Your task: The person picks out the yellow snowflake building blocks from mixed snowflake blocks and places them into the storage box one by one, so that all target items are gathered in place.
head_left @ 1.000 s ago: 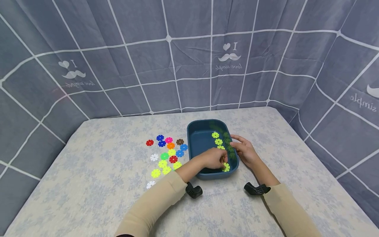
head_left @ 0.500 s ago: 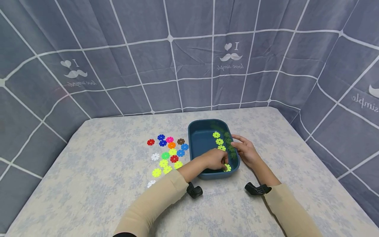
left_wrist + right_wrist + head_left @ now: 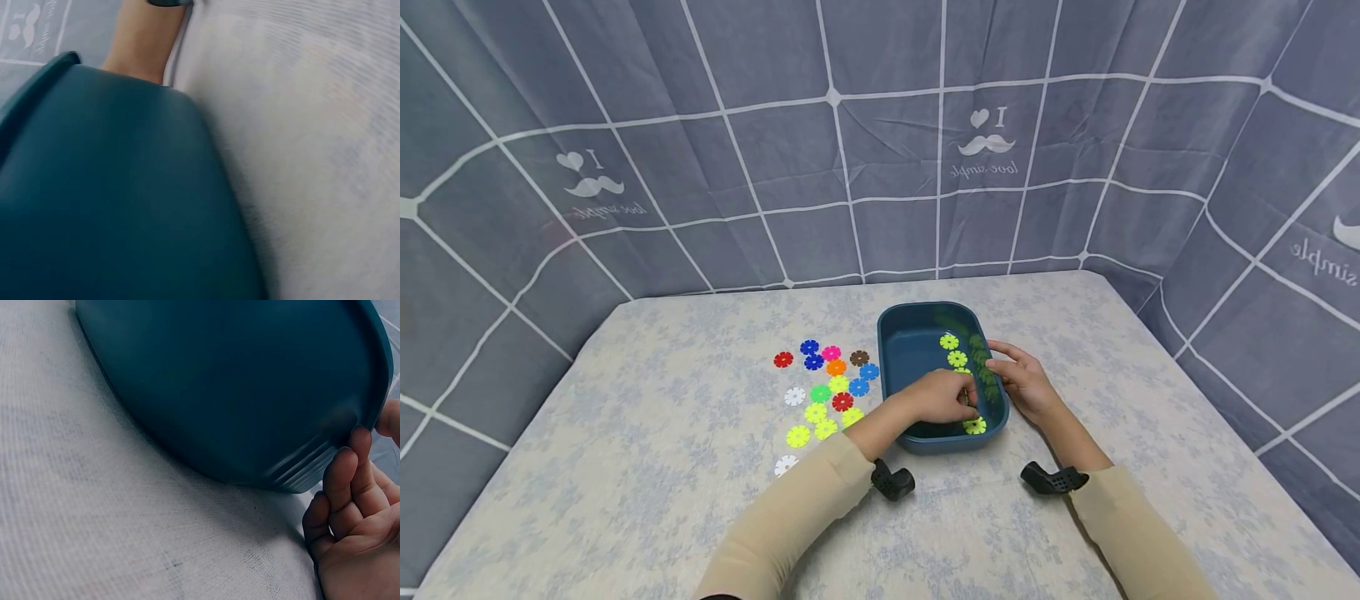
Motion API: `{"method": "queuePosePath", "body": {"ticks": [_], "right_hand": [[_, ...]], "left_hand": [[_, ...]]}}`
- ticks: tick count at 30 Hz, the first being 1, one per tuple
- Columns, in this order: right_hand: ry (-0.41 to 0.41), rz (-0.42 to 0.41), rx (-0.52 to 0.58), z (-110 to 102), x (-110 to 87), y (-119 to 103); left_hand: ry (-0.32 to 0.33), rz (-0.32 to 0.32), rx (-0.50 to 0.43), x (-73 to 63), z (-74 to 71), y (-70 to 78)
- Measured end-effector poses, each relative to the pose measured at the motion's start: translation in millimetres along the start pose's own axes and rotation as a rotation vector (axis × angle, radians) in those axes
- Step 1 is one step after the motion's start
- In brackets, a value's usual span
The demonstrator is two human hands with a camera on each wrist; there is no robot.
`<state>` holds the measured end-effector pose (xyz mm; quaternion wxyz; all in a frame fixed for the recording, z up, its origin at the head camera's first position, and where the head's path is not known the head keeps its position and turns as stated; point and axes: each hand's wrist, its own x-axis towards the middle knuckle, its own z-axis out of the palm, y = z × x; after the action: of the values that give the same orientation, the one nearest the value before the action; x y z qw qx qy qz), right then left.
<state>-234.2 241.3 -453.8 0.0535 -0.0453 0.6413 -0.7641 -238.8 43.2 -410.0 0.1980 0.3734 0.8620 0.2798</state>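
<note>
A dark blue plastic bin (image 3: 917, 310) stands on the table, with a column of yellow-green notched plastic snowflake discs (image 3: 957, 358) along its right side. My left hand (image 3: 942, 398) reaches in over the bin's left wall, its fingers bent down. The fingertips are right at the upper edge of the nearest yellow-green disc (image 3: 975, 425); I cannot tell whether they pinch anything. At the right wall my right hand (image 3: 1028, 387) grips the bin's rim. The right wrist view has its fingers (image 3: 340, 475) under the lip. Only the bin's outer wall (image 3: 125, 187) fills the left wrist view.
Left of the bin lie several loose discs: red (image 3: 783, 359), dark blue (image 3: 809, 347), orange (image 3: 836, 367), brown (image 3: 860, 358), white (image 3: 794, 396) and others. A grey-blue checked curtain (image 3: 887, 150) hangs behind the patterned tablecloth (image 3: 625, 433).
My left hand has lifted slightly off the nearest yellow-green disc, which has shifted a little toward the bin's near right corner. The right hand stays on the rim.
</note>
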Motion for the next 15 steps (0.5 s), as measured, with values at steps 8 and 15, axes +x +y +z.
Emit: {"method": "queuePosePath", "body": {"ticks": [8,15], "right_hand": [[-0.004,0.0,-0.009,0,0.1,0],[-0.001,0.004,0.001,0,0.4,0]], "left_hand": [[0.095,0.031,-0.04,-12.3,-14.2,-0.2],[0.127,0.024,-0.025,-27.7,-25.5,2.0]]}}
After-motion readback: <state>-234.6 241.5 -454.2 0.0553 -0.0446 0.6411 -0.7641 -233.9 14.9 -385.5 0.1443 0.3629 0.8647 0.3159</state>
